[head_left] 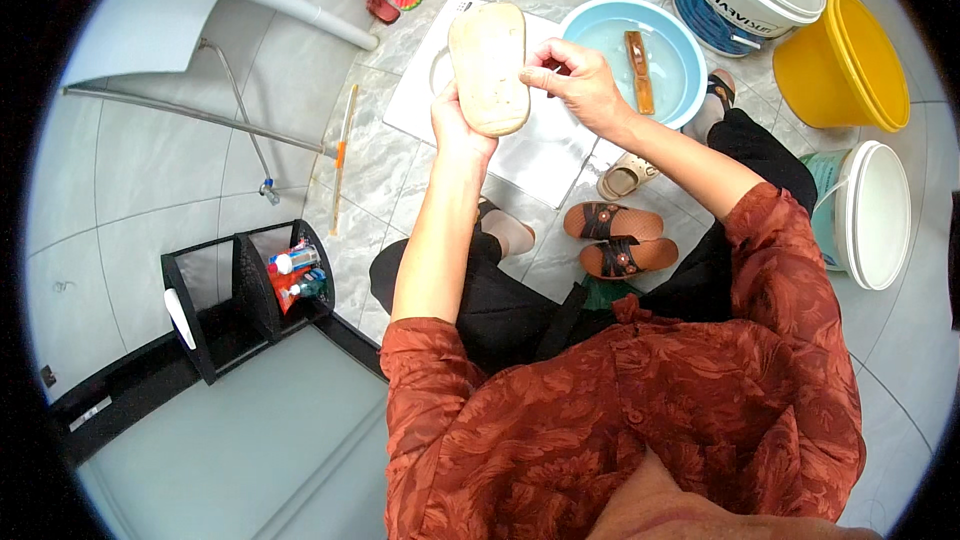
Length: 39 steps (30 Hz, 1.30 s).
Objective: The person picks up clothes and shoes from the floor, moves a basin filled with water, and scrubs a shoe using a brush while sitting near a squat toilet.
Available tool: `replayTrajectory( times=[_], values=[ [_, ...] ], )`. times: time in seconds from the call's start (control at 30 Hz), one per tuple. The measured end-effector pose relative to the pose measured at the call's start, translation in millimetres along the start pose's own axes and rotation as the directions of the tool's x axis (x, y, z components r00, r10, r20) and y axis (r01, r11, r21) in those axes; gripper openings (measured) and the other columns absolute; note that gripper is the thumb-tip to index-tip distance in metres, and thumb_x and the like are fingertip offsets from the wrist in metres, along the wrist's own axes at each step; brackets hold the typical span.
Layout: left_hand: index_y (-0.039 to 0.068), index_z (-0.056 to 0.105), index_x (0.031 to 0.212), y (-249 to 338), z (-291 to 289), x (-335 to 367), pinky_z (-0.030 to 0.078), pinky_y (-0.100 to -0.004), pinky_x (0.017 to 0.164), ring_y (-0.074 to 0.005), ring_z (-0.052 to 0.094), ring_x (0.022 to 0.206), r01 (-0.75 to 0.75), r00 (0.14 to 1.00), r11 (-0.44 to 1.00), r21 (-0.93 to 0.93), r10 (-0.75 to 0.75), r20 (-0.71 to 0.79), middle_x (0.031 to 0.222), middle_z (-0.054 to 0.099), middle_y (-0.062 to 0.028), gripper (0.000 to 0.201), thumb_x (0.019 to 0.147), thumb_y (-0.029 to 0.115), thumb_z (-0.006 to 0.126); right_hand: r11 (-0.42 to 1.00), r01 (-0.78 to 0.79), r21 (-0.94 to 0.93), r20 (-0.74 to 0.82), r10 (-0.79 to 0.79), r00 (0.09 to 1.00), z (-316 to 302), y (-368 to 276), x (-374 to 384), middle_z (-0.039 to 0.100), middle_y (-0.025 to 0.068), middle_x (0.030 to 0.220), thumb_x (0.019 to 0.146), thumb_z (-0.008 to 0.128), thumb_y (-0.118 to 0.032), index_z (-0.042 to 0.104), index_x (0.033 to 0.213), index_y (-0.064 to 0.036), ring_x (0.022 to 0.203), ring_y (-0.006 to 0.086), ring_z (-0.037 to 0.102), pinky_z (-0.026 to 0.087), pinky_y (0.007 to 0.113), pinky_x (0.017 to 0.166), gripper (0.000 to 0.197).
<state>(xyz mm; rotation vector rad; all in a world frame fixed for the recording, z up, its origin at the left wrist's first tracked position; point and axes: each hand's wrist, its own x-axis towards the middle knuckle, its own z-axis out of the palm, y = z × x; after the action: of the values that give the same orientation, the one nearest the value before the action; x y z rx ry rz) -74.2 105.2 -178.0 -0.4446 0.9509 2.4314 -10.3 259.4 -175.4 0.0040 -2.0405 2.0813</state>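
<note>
My left hand point(462, 125) is closed round the side and lower end of a beige clog point(487, 60), with its pale, worn sole turned up toward me. At the sole's right edge is my right hand point(585, 90), thumb and fingertips pinched together. Whether anything small is between those fingertips cannot be made out. Below my right forearm, a matching beige clog point(628, 177) stands on the floor. To the right of my hands is a light-blue basin point(575, 20) of water, with a long brown brush-like piece point(638, 70) in it.
A white panel point(540, 165) lies on the tiles under my hands. Brown sandals point(615, 235) sit near my knees. White buckets point(880, 215) and a yellow bucket point(830, 70) line the right. On the left are a black shelf point(225, 290) with tubes and a white pipe point(300, 10).
</note>
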Motion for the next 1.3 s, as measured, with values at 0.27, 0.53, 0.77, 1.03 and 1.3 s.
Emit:
replayTrajectory(
  times=[0.27, 0.53, 0.77, 1.03, 1.3],
  values=[
    [-0.008, 0.048, 0.113, -8.8, 7.7, -4.2, 0.049, -0.0419, 0.084, -0.0303, 0.059, 0.096, -0.08, 0.992, 0.985, 0.156, 0.094, -0.086, 0.109, 0.057, -0.0203, 0.037, 0.087, 0.012, 0.03, 0.994, -0.111, -0.005, -0.097, 0.11, 0.989, 4.6, 11.9, -1.1, 0.06, 0.0038, 0.082, 0.081, 0.061, -0.014, 0.058, 0.097, -0.0017, 0.066, 0.007, 0.054, 0.046, 0.021, 0.051, 0.02],
    [-0.005, 0.049, 0.111, -1.9, 5.9, 0.0, 0.049, -0.0394, 0.082, -0.0271, 0.059, 0.095, -0.143, 0.972, 0.983, 0.111, 0.16, -0.169, 0.107, 0.057, -0.0173, 0.034, 0.089, 0.014, 0.032, 0.832, 0.282, -0.478, 0.137, -0.246, 0.959, 27.7, -0.8, -49.7, 0.038, 0.0271, 0.126, 0.078, 0.042, 0.002, 0.037, 0.126, 0.0013, 0.108, 0.0394, 0.047, 0.041, 0.038, 0.09, 0.048],
    [-0.006, 0.05, 0.107, -2.6, 2.0, 8.1, 0.048, -0.0408, 0.084, -0.0287, 0.058, 0.096, -0.223, 0.937, 0.96, 0.168, 0.259, -0.234, 0.107, 0.057, -0.0183, 0.033, 0.089, 0.014, 0.03, 0.887, 0.17, -0.428, 0.11, -0.136, 0.985, 40.0, -1.7, -60.6, 0.033, 0.0303, 0.13, 0.079, 0.048, 0.002, 0.034, 0.131, -0.0031, 0.119, 0.0395, 0.039, 0.035, 0.038, 0.097, 0.054],
    [-0.003, 0.046, 0.096, -4.9, -8.7, 11.1, 0.049, -0.0305, 0.064, -0.0197, 0.057, 0.074, -0.302, 0.883, 0.917, 0.262, 0.373, -0.284, 0.088, 0.056, -0.0122, 0.017, 0.082, 0.004, 0.055, 0.616, 0.28, -0.737, 0.264, -0.119, 0.957, 30.2, -6.1, -49.0, 0.04, 0.0245, 0.126, 0.076, 0.052, -0.005, 0.037, 0.131, -0.0165, 0.102, 0.0344, 0.052, 0.048, 0.04, 0.079, 0.059],
    [0.0, 0.04, 0.099, -21.7, 21.5, -20.9, 0.046, -0.025, 0.056, -0.013, 0.054, 0.061, -0.492, 0.802, 0.691, 0.529, 0.596, -0.033, 0.071, 0.054, -0.0061, 0.033, 0.076, 0.0, 0.063, 0.474, 0.264, -0.84, 0.21, -0.164, 0.964, 22.2, -16.8, -21.8, 0.029, 0.0246, 0.133, 0.069, 0.064, -0.025, 0.031, 0.135, -0.0186, 0.113, 0.0447, 0.039, 0.044, 0.048, 0.083, 0.073]
  ],
)
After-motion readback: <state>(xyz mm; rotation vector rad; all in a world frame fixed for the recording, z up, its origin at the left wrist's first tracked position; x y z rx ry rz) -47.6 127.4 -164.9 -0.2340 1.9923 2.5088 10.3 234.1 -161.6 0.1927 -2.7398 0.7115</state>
